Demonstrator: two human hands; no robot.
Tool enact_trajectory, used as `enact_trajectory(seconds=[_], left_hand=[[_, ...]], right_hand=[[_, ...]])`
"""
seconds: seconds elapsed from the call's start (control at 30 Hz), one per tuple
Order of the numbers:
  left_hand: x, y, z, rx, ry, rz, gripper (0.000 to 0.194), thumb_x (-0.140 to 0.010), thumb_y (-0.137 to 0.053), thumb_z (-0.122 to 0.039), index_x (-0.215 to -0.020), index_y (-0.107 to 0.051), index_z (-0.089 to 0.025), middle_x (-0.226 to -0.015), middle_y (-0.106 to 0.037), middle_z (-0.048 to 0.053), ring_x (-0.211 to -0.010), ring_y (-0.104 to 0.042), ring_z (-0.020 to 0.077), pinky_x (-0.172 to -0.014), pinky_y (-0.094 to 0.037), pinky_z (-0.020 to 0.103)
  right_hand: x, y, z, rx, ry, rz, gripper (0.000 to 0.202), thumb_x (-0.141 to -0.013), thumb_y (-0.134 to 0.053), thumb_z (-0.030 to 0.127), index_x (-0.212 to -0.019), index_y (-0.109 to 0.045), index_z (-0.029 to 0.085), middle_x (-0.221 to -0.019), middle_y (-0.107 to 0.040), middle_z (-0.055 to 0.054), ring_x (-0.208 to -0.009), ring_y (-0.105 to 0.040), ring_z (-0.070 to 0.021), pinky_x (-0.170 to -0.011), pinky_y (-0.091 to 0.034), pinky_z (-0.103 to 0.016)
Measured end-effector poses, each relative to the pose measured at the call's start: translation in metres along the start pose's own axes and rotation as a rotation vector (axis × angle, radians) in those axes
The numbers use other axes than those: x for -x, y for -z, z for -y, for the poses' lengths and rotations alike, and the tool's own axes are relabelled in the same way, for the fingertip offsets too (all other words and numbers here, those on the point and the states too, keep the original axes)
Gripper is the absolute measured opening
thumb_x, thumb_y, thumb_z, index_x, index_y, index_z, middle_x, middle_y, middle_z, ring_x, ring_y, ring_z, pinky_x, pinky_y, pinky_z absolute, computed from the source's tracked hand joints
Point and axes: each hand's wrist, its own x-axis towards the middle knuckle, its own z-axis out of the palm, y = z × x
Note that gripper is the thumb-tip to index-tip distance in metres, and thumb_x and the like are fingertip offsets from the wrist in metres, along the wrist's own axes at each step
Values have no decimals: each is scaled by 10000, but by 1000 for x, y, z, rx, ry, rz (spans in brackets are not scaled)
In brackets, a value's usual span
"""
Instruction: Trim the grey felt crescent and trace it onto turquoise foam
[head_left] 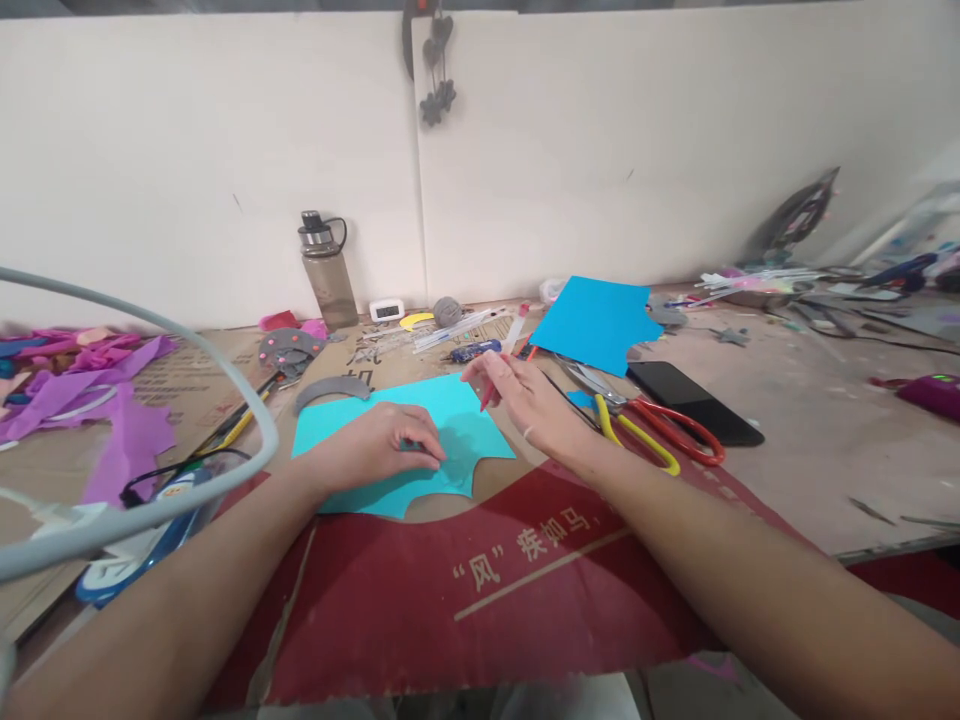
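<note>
My left hand (386, 445) rests on a turquoise sheet (465, 415) with scalloped cuts along its near right edge. Its fingers are bent, with a gap between thumb and index finger, and the tips touch the sheet. Above the sheet's right side, my right hand (525, 395) grips a pen (514, 332) with a clear barrel and red ends. The pen leans, its red tip pointing down; I cannot tell if it touches the sheet. A grey curved piece (334, 388) lies at the sheet's far left edge.
Scissors (637, 420) with yellow and red handles lie beside a black phone (694, 400). Behind them is a blue sheet (596, 320). A bottle (328, 275) stands by the wall. Purple scraps (131, 430) and a grey cable (247, 375) occupy the left. Red-printed cardboard (480, 640) lies underneath.
</note>
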Motion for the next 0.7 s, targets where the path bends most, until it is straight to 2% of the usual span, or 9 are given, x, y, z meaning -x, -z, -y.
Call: enact_trajectory(seconds=[0.1,0.2,0.27,0.4,0.53,0.7], left_hand=[[-1,-3,-2,-92,-99,44,171,-879,-597,-292,-891,-744,-206,-864,-690,50,-833,-625,136,-764,-469,237],[-2,-6,-4,-151,-123,57,195,-897,-568,-281,-898,-743,-194,-884,-679,59,-848,-619,136,-782,-461,233],[-2,-6,-5,-160,-115,61,201,-902,-559,-278,-892,-740,-189,-888,-676,57,-845,-617,132,-779,-461,228],[-1,-7,-5,-159,-108,67,200,-902,-558,-272,-886,-736,-180,-895,-671,55,-848,-615,129,-774,-464,221],[-2,-9,-3,-144,-103,55,193,-893,-571,-280,-856,-734,-183,-877,-664,55,-854,-618,137,-786,-471,233],[-3,-13,-3,-142,-76,33,178,-880,-590,-280,-838,-732,-182,-873,-656,59,-835,-617,141,-771,-475,242]], right_hand=[[1,-2,-3,0,-33,-40,506,-948,-275,579,-818,-596,209,-738,-583,-30,-708,-547,-158,-628,-430,-273],[0,-9,-9,-106,-99,9,442,-931,-334,572,-807,-556,211,-652,-528,5,-548,-483,-120,-501,-376,-244],[1,-15,-12,-181,-127,40,363,-917,-396,529,-809,-535,211,-631,-514,29,-500,-456,-104,-470,-363,-233],[5,-26,-15,-254,-140,90,300,-903,-429,467,-816,-551,207,-664,-510,37,-549,-489,-102,-520,-408,-230],[10,-33,-18,-204,-139,142,283,-908,-409,416,-820,-587,213,-717,-537,21,-646,-535,-118,-593,-440,-238],[11,-37,-23,-213,-108,133,150,-843,-523,359,-882,-569,221,-744,-556,28,-631,-533,-117,-583,-446,-242]])
